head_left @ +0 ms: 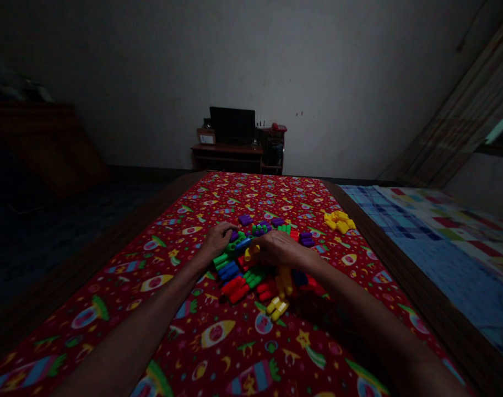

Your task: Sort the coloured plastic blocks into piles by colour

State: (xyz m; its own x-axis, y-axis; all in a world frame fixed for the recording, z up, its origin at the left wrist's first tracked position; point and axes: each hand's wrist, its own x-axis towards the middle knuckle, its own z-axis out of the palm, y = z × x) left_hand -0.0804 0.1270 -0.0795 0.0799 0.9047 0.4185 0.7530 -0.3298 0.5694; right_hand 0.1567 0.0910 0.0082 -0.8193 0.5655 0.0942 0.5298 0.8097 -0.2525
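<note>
Coloured blocks (255, 277) lie heaped midway between the side edges of the red cloth (185, 342). My left hand (218, 240), half-curled, meets a purple block (233, 236); my right hand (281, 248) arches overhead, fingertips hidden; I cannot tell either grip. Yellow blocks (339, 221): near the right edge.

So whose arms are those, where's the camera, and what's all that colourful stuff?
They're a person's, not a machine's. The picture comes from a camera worn on that person's head, looking forward and down. Chunky pieces in red, blue, green, purple and yellow lie bunched on a red patterned cloth; a yellow group sits apart, to the right. The left hand is at the bunch's edge, by a purple piece; the right hand is over it, by a yellow piece. I can't tell if either is gripping.
</note>
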